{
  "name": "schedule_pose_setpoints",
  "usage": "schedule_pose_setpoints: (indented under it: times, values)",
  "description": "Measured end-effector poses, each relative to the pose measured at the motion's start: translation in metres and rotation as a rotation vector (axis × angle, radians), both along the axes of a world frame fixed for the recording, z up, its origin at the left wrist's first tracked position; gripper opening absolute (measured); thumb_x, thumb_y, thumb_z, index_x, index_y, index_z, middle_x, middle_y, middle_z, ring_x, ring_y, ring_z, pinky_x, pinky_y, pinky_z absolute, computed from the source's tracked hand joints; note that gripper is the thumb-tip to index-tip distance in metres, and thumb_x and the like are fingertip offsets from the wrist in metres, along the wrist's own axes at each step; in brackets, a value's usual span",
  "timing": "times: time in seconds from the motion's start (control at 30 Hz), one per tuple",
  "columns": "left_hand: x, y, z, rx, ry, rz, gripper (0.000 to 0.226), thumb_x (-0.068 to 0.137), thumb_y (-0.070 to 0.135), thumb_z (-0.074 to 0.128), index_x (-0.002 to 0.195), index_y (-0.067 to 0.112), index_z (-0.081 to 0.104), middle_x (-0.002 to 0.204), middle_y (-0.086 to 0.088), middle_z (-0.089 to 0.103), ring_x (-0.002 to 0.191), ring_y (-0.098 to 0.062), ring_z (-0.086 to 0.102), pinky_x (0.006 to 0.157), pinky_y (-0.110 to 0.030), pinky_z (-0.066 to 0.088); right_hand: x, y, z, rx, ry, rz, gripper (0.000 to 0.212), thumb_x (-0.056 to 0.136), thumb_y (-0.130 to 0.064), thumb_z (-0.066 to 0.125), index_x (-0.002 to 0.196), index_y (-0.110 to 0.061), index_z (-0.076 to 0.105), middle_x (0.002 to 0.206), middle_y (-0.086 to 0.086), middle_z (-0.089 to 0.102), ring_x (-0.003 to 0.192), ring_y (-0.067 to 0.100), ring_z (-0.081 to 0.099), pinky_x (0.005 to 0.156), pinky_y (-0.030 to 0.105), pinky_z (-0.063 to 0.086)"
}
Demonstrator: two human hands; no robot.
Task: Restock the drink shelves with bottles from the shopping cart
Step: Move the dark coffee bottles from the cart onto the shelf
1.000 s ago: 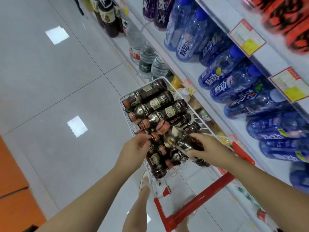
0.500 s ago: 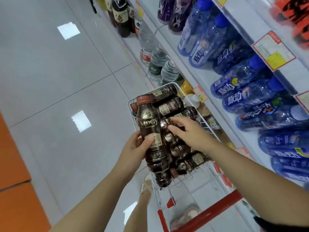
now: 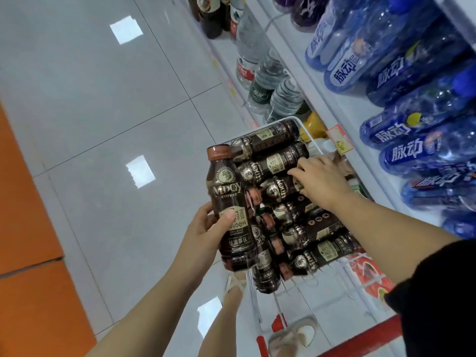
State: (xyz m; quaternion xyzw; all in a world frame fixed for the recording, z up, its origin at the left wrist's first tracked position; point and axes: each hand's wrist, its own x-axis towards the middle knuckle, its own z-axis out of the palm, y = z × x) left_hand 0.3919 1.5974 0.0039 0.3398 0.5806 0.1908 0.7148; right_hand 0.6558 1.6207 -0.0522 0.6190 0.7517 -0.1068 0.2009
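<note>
A white wire shopping cart (image 3: 306,130) with a red handle holds several dark brown coffee bottles lying on their sides. My left hand (image 3: 206,230) is shut on one coffee bottle (image 3: 230,202), held upright above the cart's left edge, its brown cap at the top. My right hand (image 3: 319,179) reaches into the cart with its fingers curled over a lying coffee bottle (image 3: 278,188); whether it grips it I cannot tell. The drink shelves (image 3: 334,99) run along the right, filled with blue bottles.
Blue drink bottles (image 3: 401,135) fill the upper shelf, clear water bottles (image 3: 273,83) stand on the lower one, dark bottles at the far end. Price tags (image 3: 340,140) hang on the shelf edge. Pale floor tiles (image 3: 103,99) lie left, an orange strip (image 3: 28,240) beyond.
My left hand lifted one coffee bottle out of the cart and holds it upright. My right hand moved from the near bottles to those farther along the cart.
</note>
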Motion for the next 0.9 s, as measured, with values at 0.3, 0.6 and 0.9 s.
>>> schedule_pose_setpoints:
  times: [0.3,0.6,0.9]
  values:
    - [0.027,-0.008,0.047,0.084,-0.005,-0.081,0.057,0.071,0.049,0.067,0.122,0.029,0.052,0.113,0.0,0.066,0.097,-0.013,0.067,0.088,-0.04,0.052,0.009,-0.056,0.083,-0.033,0.385,-0.41,0.056,0.081,-0.037,0.067,0.129,-0.016,0.046,0.129,0.001,0.041,0.111,0.025,0.053,0.087,0.037,0.047]
    - [0.103,-0.063,0.162,0.413,-0.076,-0.305,0.04,0.075,0.04,0.073,0.107,0.047,0.051,0.115,0.007,0.063,0.099,-0.01,0.064,0.086,-0.032,0.052,0.03,-0.167,0.235,0.459,0.751,-0.964,0.044,0.071,-0.029,0.078,0.107,-0.015,0.056,0.104,-0.002,0.048,0.092,0.009,0.05,0.075,0.016,0.031]
    - [0.201,-0.165,0.294,0.795,-0.341,-0.404,0.063,0.07,0.044,0.07,0.127,0.032,0.045,0.12,0.011,0.06,0.104,-0.001,0.06,0.089,-0.025,0.05,0.054,-0.306,0.362,1.121,1.191,-1.114,0.042,0.074,-0.009,0.076,0.107,-0.021,0.053,0.083,-0.011,0.062,0.068,-0.006,0.059,0.062,0.012,0.047]
